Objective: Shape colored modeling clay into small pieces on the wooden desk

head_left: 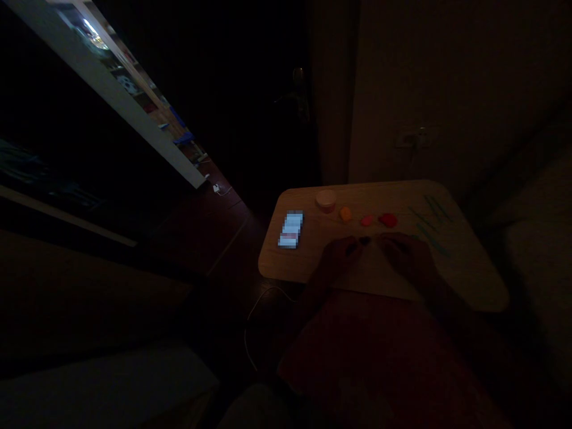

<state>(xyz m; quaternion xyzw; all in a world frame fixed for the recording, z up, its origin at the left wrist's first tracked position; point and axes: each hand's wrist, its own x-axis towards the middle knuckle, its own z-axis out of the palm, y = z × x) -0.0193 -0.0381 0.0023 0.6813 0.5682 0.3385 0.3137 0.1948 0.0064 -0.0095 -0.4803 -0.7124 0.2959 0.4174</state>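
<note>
Right of centre, our left hand (340, 248) and right hand (407, 251) are apart, a small dark piece (365, 241) between; we cannot tell their grip. The red lump (388, 220) lies just beyond, probably for easy reach.

Left hand (343, 247) and right hand (404, 250): both bare. Plain dark red fabric garment (370, 351) at the lap, cut unclear. Sleeve ends too dark to make out.
</note>
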